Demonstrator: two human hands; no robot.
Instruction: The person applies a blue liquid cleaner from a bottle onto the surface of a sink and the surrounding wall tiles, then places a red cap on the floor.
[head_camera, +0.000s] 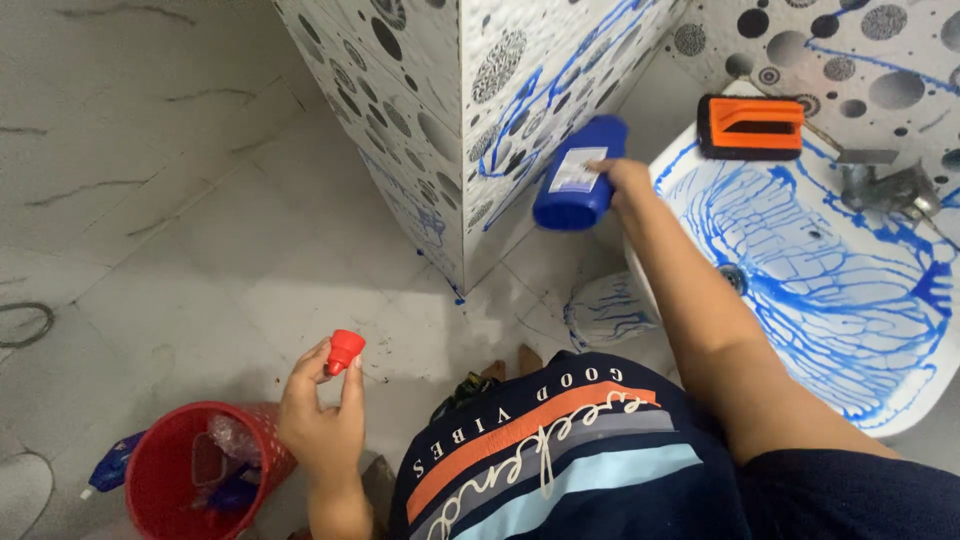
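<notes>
My right hand (622, 180) grips a blue plastic bottle (578, 172) with a white label, held out against the corner of a spotted tiled wall (440, 90) streaked with blue liquid. My left hand (322, 410) is low at the left and pinches a small red bottle cap (344, 351) between thumb and fingers. A white washbasin (830, 290) covered in running blue liquid lies under my right forearm.
An orange and black scrubbing brush (750, 127) rests on the basin's back rim, beside a metal tap (890, 188). A red basket (190, 470) holding plastic wrappers stands on the grey floor (180, 220) at lower left. A dark ring (22, 322) lies at the left edge.
</notes>
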